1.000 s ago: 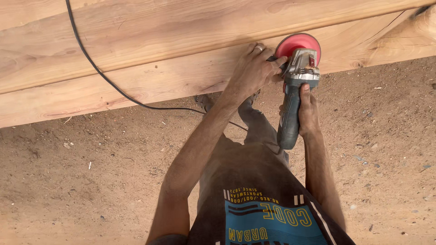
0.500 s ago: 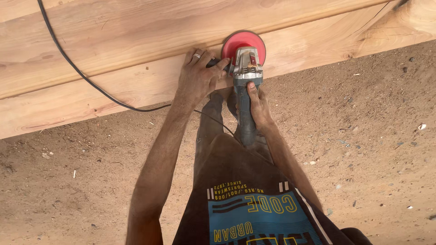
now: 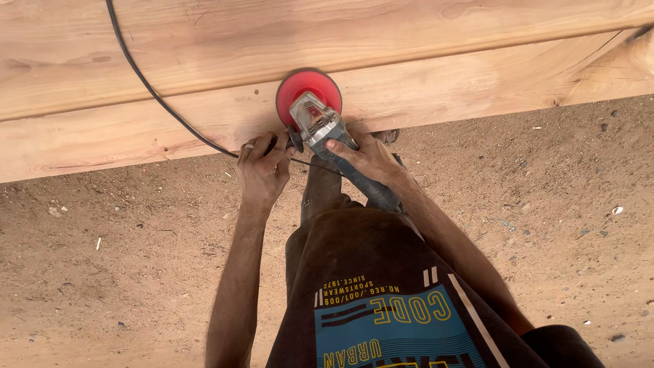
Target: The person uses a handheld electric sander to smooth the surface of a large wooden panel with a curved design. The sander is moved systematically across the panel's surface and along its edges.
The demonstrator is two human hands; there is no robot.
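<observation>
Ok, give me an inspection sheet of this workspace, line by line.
Surface: pale wooden beam, grain and knots visible, lying on the ground.
Job's things: angle grinder with red sanding disc against the beam's side face.
Clutter: small stones and wood chips on the dirt.
Hands: left hand grips the side handle; right hand grips the grinder body.
Cables: black power cord runs across the beam.
Surroundings: sawdust-covered dirt floor.
</observation>
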